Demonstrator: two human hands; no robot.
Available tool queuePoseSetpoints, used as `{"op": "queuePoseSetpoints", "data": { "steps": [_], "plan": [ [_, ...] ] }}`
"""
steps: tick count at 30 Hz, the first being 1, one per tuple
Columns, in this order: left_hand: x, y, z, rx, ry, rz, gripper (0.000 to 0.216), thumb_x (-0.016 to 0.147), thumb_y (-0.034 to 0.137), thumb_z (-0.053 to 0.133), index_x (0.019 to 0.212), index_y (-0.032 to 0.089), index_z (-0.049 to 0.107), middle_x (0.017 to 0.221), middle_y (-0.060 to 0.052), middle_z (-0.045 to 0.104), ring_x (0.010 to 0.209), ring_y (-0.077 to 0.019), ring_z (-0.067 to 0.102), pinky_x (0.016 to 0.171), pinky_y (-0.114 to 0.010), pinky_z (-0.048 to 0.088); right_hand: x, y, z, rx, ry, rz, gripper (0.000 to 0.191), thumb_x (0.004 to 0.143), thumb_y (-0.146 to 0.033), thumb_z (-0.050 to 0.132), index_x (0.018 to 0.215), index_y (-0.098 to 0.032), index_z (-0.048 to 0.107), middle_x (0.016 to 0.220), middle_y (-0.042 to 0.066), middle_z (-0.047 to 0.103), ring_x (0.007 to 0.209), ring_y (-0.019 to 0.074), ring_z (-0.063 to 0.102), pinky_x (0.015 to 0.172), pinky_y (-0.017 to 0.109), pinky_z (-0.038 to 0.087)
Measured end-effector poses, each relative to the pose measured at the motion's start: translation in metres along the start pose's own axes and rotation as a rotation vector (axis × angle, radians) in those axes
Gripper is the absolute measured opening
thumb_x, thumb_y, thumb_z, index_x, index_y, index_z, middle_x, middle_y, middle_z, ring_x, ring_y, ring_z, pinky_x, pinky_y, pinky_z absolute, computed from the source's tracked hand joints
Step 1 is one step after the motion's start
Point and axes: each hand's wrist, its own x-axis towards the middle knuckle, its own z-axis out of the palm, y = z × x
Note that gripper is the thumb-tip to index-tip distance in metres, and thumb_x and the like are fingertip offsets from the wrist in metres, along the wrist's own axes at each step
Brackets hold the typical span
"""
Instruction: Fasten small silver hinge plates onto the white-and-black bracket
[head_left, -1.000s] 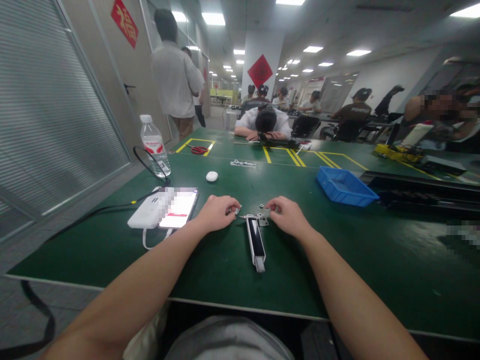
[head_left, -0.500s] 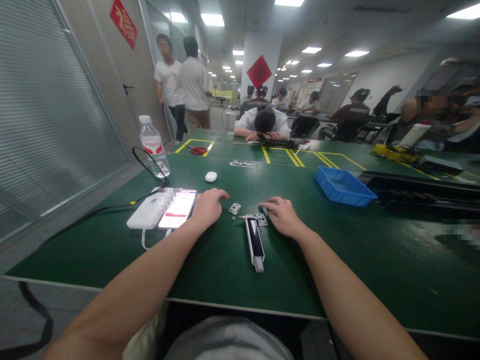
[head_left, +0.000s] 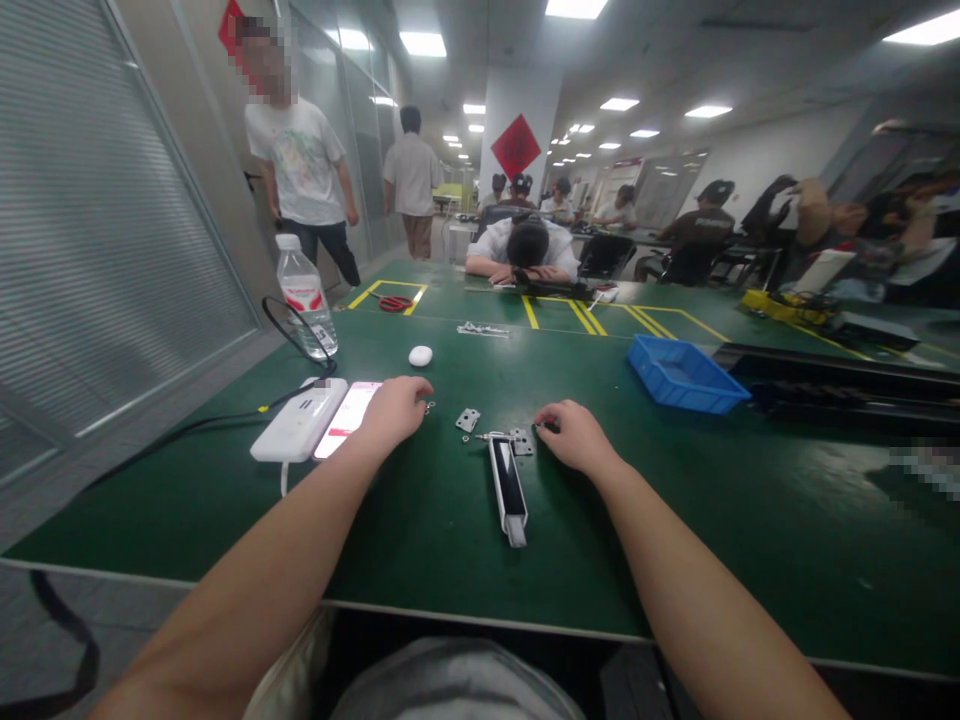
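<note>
My left hand [head_left: 397,408] is beside the phone [head_left: 351,418], fingers curled down to the table, with small metal ring-like pieces [head_left: 430,407] at the fingertips. My right hand [head_left: 574,435] has its fingers closed in a pinch, low over the table; whatever is between them is too small to make out. Between the hands lies a slim white device [head_left: 509,490] with a dark face. A thin metal rod [head_left: 487,436] lies across its far end, and a metal plate with holes [head_left: 523,442] is beside that end. Farther left are another holed plate [head_left: 468,420] and a small nut-like ring [head_left: 465,439].
A white power bank [head_left: 296,425] with cables and a water bottle [head_left: 306,300] stand left. A white earbud case [head_left: 420,356], red scissors [head_left: 395,303] and a blue bin [head_left: 686,375] are farther back. A person rests their head on the far edge.
My left hand has shifted left and its fingers have curled down, with the ring-like pieces now visible beside them. My right hand has moved slightly right, fingers curling in. A person walks closer on the left.
</note>
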Motion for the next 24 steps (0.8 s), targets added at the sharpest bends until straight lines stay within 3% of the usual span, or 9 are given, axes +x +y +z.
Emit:
{"op": "queuePoseSetpoints", "data": {
  "steps": [6,24],
  "plan": [
    [-0.0011,0.0056,0.0046,0.108,-0.137,0.003,0.030,0.082,0.015,0.051,0.106,0.019,0.068,0.110,-0.008,0.067,0.102,-0.0235,0.060,0.092,-0.032,0.046,0.0006,-0.0037,-0.0022,-0.003,-0.018,0.039,0.015,0.078,-0.018,0.059,0.087,-0.017,0.070,0.085,0.006,0.060,0.080,0.0160,0.053,0.075,0.026,0.040],
    [-0.0031,0.0090,0.0021,0.128,-0.132,0.029,0.029,0.084,0.013,0.044,0.098,0.019,0.069,0.098,-0.010,0.065,0.091,-0.0229,0.061,0.079,-0.031,0.048,-0.0009,-0.0084,-0.0028,0.085,-0.027,0.047,0.018,0.077,-0.015,0.058,0.090,-0.017,0.070,0.087,0.006,0.060,0.078,0.0141,0.055,0.074,0.024,0.041]
  ]
}}
